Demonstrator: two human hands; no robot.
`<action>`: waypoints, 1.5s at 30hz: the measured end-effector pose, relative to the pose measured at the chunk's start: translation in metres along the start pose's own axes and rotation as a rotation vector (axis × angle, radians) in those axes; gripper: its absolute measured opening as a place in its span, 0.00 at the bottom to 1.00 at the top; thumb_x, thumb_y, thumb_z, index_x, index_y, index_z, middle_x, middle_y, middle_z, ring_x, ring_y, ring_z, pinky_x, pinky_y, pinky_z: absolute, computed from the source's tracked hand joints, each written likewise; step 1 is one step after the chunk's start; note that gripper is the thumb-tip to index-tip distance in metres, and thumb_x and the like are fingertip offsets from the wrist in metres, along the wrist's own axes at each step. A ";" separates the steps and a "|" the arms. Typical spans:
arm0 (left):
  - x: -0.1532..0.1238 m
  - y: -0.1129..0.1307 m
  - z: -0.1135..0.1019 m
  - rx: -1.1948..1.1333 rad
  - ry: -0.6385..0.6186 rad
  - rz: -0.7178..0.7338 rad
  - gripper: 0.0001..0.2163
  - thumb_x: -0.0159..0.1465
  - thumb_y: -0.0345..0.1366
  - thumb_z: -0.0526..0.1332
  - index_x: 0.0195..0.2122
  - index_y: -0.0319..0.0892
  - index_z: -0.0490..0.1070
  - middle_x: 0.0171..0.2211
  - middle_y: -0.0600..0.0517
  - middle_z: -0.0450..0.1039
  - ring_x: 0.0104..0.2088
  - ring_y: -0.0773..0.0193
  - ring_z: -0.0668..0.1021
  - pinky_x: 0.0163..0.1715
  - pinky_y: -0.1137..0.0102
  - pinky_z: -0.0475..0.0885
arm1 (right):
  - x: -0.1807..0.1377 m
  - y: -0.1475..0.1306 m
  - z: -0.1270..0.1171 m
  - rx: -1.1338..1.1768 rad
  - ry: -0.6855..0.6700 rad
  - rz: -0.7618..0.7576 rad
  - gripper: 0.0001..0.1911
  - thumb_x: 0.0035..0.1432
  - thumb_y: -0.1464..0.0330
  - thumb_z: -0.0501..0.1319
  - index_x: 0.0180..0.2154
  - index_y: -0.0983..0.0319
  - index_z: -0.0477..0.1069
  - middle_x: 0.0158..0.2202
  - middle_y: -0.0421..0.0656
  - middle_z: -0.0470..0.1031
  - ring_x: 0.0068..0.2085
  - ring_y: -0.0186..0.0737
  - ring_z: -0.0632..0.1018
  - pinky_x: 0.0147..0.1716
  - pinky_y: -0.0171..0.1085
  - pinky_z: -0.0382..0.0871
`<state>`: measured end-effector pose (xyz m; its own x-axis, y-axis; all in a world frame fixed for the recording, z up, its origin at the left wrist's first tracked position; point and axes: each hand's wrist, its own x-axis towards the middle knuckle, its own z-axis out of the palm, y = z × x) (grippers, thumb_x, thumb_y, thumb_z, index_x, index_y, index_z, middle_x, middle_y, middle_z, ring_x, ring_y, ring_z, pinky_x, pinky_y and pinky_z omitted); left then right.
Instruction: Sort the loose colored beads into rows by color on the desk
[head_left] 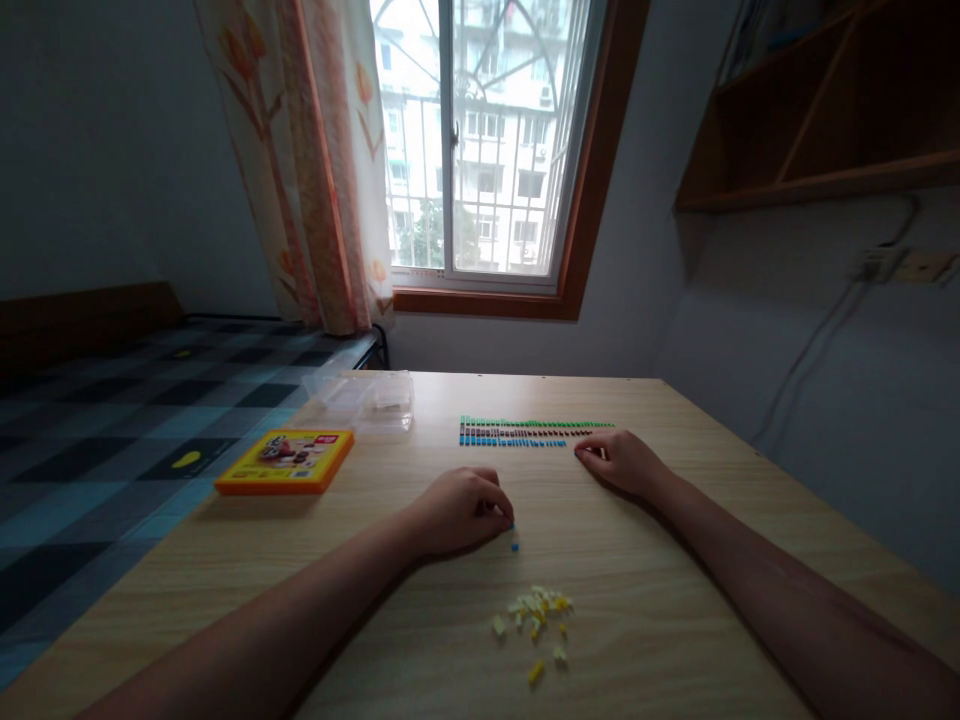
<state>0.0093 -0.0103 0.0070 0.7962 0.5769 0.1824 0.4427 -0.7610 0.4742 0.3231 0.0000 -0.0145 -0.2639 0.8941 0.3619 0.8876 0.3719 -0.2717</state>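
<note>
My left hand [466,508] is over the middle of the table, its fingertips pinched on a small blue building brick [511,525]. Just below those fingertips a loose blue brick [515,547] lies on the wood. Farther off, my right hand [616,461] rests at the right end of the blue row [517,443], thumb and finger pinched on a tiny dark blue brick [577,454]. Behind that row run a dark brown row [517,433] and a green row [532,422]. Nearer me lies a loose pile of cream and yellow bricks [540,604].
An orange-yellow box [286,462] lies flat at the table's left side. Behind it stands a clear plastic container [367,400]. A bed with a checked cover [202,390] adjoins the left edge, and a wooden shelf [817,120] hangs at upper right.
</note>
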 end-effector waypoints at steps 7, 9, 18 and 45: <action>0.000 -0.003 0.001 0.014 0.004 -0.003 0.09 0.57 0.31 0.61 0.34 0.46 0.80 0.32 0.53 0.73 0.29 0.70 0.73 0.31 0.75 0.66 | 0.003 0.010 0.010 -0.024 0.003 0.057 0.16 0.63 0.60 0.55 0.45 0.54 0.79 0.46 0.42 0.80 0.45 0.43 0.78 0.45 0.37 0.70; 0.000 -0.003 0.001 0.016 0.000 -0.002 0.09 0.57 0.31 0.60 0.34 0.46 0.80 0.32 0.53 0.73 0.29 0.69 0.73 0.32 0.75 0.66 | 0.003 0.010 0.011 -0.017 0.018 0.050 0.16 0.63 0.61 0.55 0.46 0.55 0.79 0.47 0.42 0.80 0.46 0.42 0.79 0.46 0.37 0.70; 0.001 -0.003 0.000 0.012 -0.001 0.003 0.08 0.57 0.31 0.61 0.34 0.45 0.80 0.32 0.53 0.73 0.29 0.69 0.73 0.32 0.75 0.66 | 0.005 0.005 0.013 -0.064 0.044 0.074 0.15 0.63 0.62 0.55 0.43 0.55 0.80 0.45 0.42 0.80 0.45 0.43 0.79 0.43 0.37 0.71; 0.001 -0.004 0.001 0.010 -0.005 0.002 0.08 0.57 0.31 0.61 0.34 0.45 0.80 0.32 0.53 0.74 0.29 0.69 0.74 0.31 0.75 0.66 | 0.005 0.008 0.015 -0.004 0.052 0.052 0.14 0.63 0.62 0.56 0.42 0.56 0.80 0.44 0.42 0.80 0.44 0.43 0.79 0.44 0.39 0.72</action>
<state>0.0088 -0.0072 0.0047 0.7992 0.5737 0.1795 0.4448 -0.7653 0.4653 0.3237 0.0108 -0.0281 -0.1978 0.8979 0.3933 0.9010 0.3246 -0.2880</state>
